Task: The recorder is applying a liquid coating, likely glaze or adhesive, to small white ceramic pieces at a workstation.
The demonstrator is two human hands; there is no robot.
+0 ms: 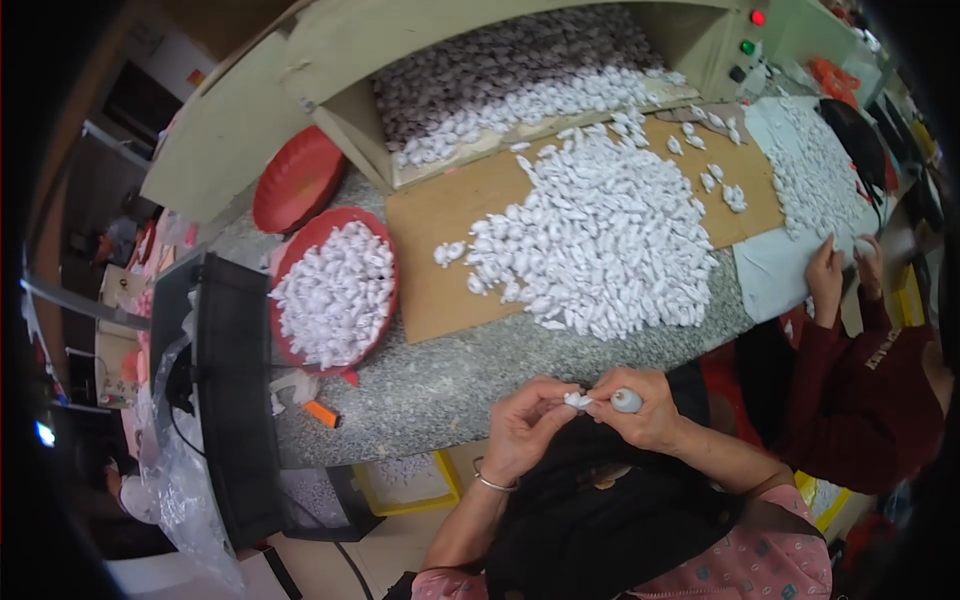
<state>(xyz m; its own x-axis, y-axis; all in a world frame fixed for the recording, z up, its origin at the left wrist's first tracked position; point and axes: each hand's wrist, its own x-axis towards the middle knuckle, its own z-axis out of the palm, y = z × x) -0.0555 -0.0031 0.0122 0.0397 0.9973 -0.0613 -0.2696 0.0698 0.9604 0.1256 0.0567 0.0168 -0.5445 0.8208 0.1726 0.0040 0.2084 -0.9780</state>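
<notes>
My left hand (527, 425) pinches a small white molded piece (577, 400) near the front edge of the bench. My right hand (645, 412) is closed around a small white squeeze bottle (626, 400) with a narrow tip, and its fingertips also meet the piece. The piece's exact shape is too small to make out. Beyond my hands, a big heap of similar white pieces (610, 240) spreads over a brown cardboard sheet (440, 235). To the left, more of them fill a red round basin (388, 318).
An empty red basin (297, 180) leans behind the full one. An open-fronted cabinet (345, 150) holds many pieces at the back. An orange block (320, 413) lies on the granite bench (430, 385). At right, a co-worker (865, 400) handles pieces on a pale cloth (765, 275).
</notes>
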